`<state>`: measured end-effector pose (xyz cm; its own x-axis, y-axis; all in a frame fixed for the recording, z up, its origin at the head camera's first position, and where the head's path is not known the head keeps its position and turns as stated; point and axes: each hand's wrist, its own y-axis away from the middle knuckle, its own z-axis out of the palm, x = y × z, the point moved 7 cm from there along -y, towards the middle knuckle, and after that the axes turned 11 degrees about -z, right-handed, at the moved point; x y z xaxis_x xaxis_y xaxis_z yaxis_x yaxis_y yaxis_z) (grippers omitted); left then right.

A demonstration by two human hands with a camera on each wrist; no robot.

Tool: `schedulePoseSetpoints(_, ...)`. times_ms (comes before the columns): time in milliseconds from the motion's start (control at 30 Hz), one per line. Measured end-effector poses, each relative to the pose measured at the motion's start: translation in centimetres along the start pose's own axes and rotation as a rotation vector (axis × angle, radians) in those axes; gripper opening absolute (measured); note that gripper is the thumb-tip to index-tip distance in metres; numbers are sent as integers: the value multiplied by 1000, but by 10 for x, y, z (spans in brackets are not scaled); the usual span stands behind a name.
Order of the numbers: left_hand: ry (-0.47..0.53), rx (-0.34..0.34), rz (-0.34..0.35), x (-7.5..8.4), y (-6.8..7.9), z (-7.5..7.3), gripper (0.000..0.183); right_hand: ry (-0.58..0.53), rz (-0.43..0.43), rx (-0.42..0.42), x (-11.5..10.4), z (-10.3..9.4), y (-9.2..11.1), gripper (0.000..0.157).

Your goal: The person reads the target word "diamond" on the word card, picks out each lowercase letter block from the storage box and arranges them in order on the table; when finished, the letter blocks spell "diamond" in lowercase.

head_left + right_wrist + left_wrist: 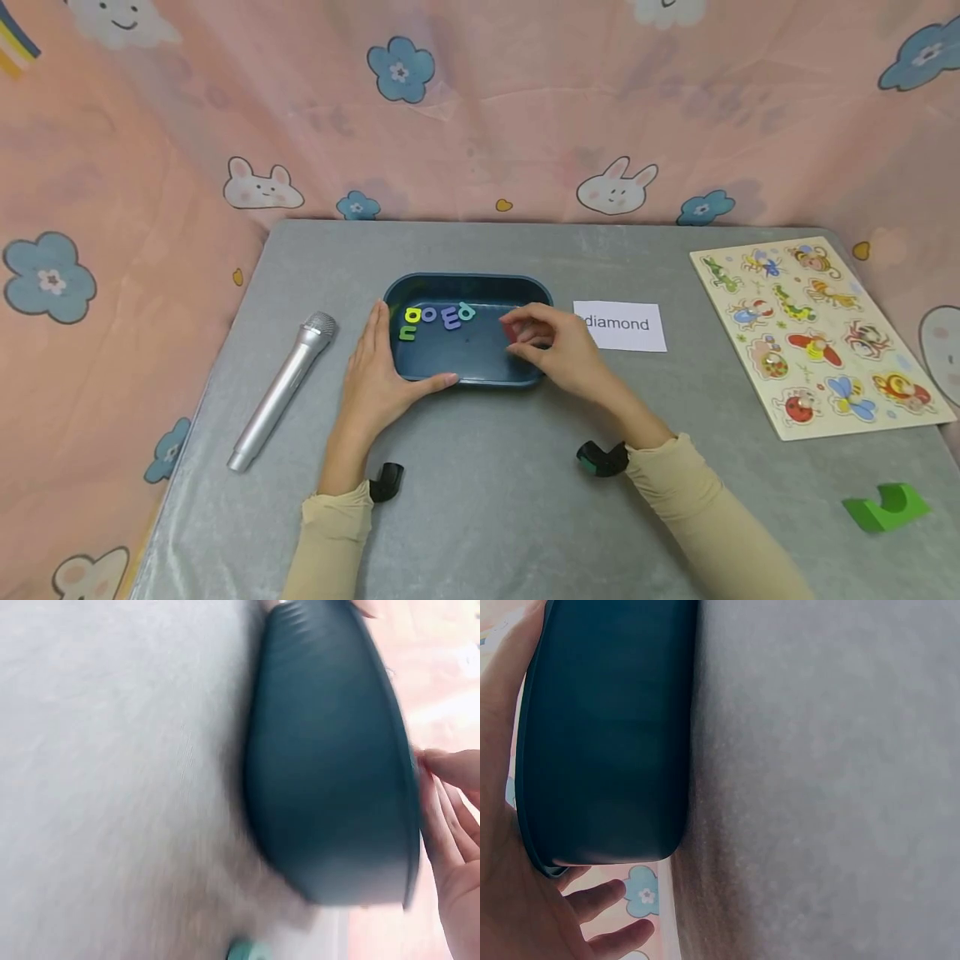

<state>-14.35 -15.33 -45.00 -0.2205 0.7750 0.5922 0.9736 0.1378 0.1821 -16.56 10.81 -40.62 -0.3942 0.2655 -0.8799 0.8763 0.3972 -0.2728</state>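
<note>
The tray (pixel 480 363) sits on the grey table (pixel 480 492) as the clock's centre. At its 8 o'clock, the left hand (pixel 373 393) touches the tray, fingers straight along the end, thumb spread apart along the near rim. At 3 o'clock, the right hand (pixel 564 354) pinches a small red piece (pixel 510 331) between thumb and fingertips (its shape is mostly hidden). Five coloured letters (pixel 451 319) lie inside towards 10. Outside, a card (pixel 630 337) reading "diamond" is at 3, a picture board (pixel 817 337) farther out, a microphone (pixel 277 400) between 8 and 9, and a green block (pixel 877 514) near 4.
</note>
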Motion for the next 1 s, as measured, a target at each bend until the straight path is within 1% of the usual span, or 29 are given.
schedulePoseSetpoints(67,-1,2,2,0,0,0,148,-68,24,21,1,-10,9,33)
schedulePoseSetpoints(133,-1,2,4,0,0,1,148,-90,29,42,2,-22,18,34)
schedulePoseSetpoints(200,3,2,6,1,0,0,148,-72,11,76,2,-34,25,34)
schedulePoseSetpoints(333,12,0,0,0,1,-1,148,10,-42,143,3,-56,37,33)
schedulePoseSetpoints(400,13,-1,-2,0,1,-2,148,13,-50,162,5,-62,42,33)
schedulePoseSetpoints(567,13,2,1,0,2,-2,148,-5,-31,176,12,-70,56,36)
schedulePoseSetpoints(700,14,4,4,0,2,-2,148,12,1,176,19,-73,65,36)
schedulePoseSetpoints(933,7,1,1,1,1,0,148,151,89,117,32,-74,76,32)
schedulePoseSetpoints(1000,8,3,1,1,1,-1,148,170,110,104,37,-74,79,32)
